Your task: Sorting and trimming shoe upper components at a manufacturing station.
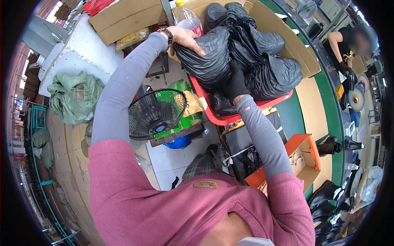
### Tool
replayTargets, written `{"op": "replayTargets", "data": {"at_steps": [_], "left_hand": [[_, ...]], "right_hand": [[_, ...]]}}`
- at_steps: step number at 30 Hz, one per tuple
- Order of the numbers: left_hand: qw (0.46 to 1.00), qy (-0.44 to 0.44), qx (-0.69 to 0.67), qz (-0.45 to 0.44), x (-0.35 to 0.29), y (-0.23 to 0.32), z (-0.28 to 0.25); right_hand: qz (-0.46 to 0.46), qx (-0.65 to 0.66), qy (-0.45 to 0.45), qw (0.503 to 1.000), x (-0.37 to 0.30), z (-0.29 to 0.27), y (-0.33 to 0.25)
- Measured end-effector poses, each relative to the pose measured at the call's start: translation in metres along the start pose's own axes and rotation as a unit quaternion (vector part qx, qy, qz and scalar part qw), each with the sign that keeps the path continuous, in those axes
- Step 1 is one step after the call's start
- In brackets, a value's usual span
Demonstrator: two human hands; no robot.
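Observation:
Several full black plastic bags (pixel 205 57) are heaped in a red plastic basket (pixel 223 120) ahead of me. My left hand (pixel 186 39), bare and with a watch at the wrist, grips the left side of the nearest-left bag, its thumb stretched over the wrinkled plastic. Wearing a dark glove, my right hand (pixel 238 85) reaches in between the bags near the basket's front rim. Its fingers blend into the black plastic, so their pose is hidden. A clear bottle (pixel 186 20) with a yellow cap stands just beyond my left hand.
A black caged fan (pixel 158 115) stands below my left forearm. An orange shoebox (pixel 304 158) sits by my right elbow, beside a green worktable (pixel 301 119). Dark shoes (pixel 324 197) lie at the lower right. A co-worker (pixel 349 45) works at the upper right. A green sack (pixel 74 98) rests at left.

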State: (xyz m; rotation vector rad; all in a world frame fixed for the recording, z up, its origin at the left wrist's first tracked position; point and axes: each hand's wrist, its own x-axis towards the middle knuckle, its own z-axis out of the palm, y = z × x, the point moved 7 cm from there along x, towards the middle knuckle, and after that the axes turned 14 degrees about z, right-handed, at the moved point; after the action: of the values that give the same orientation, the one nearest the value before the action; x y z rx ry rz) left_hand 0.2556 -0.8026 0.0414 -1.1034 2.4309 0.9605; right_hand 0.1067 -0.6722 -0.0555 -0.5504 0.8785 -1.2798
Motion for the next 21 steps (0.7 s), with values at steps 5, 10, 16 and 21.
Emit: {"op": "replayTargets", "data": {"at_steps": [5, 10, 16, 21], "left_hand": [[0.998, 0.016, -0.064, 0.008, -0.004, -0.013, -0.002], [0.997, 0.038, -0.062, 0.023, 0.008, -0.03, -0.004], [0.986, 0.137, -0.018, 0.089, -0.002, -0.022, -0.036], [0.989, 0.119, -0.058, 0.065, -0.033, -0.012, -0.049]], "right_hand": [[0.016, 0.024, -0.027, 0.999, 0.0, 0.003, 0.001], [0.012, 0.044, -0.029, 0.999, -0.003, 0.016, -0.003], [0.095, 0.193, -0.088, 0.973, 0.004, 0.03, 0.002], [0.161, 0.336, -0.176, 0.911, 0.01, 0.045, 0.011]]}}
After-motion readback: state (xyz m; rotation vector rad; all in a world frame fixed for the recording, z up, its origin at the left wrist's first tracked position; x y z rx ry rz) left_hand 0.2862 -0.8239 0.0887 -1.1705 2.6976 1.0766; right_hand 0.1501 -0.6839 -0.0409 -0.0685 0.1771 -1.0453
